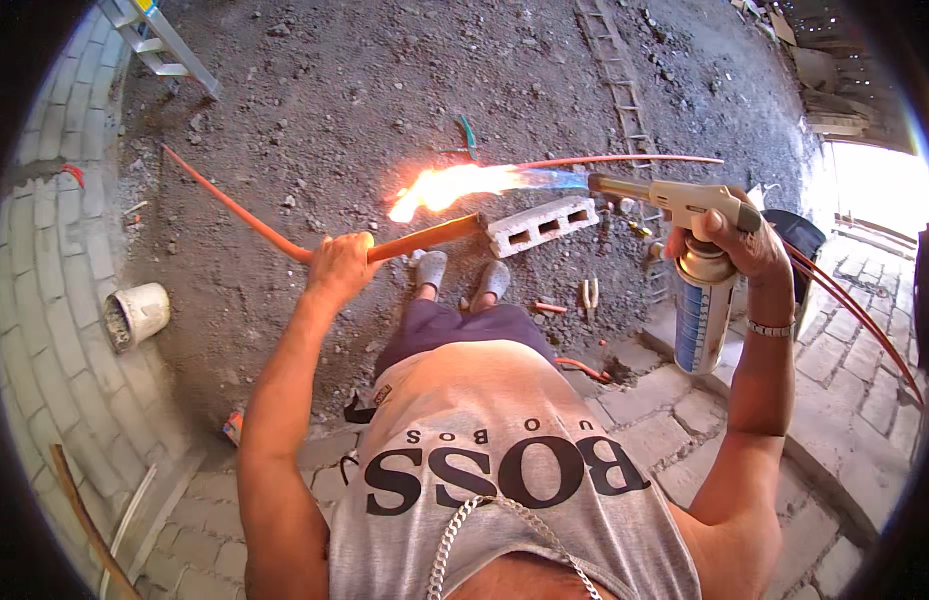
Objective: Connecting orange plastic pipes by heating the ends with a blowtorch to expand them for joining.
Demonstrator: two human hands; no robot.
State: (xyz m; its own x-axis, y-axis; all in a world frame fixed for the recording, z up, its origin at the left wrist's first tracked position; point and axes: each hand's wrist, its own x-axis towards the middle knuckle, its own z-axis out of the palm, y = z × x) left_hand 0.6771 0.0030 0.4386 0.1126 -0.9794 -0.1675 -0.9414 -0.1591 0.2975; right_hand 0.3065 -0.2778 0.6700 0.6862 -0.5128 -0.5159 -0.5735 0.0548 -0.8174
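While the right hand (742, 240) holds a lit torch (690, 204), the left hand (341, 266) holds an orange pipe (424, 240).
Fingers (358, 248) curl tight around both; fire (459, 188) burns near the pipe.

Block wall (49, 280) left; stony dirt floor (314, 85); bright opening (879, 185) right.

A tube (424, 240) runs to both sides of the left hand (341, 266), its right end, in view, just left of a hollow block (546, 229) on the ground (314, 95); in the right hand (741, 242), a torch (684, 198) sits atop a canister (702, 312), its flame (454, 190) pointing left. A second tube (664, 158) lies beyond the torch. Pliers (591, 296) lie right of the person's feet (431, 268). A bucket (142, 312) sits beside the wall (44, 250) at the ground's left edge, a stepladder (167, 55) at its far left corner. Right of centre, a ladder-like frame (622, 85) stretches toward the ground's far edge.
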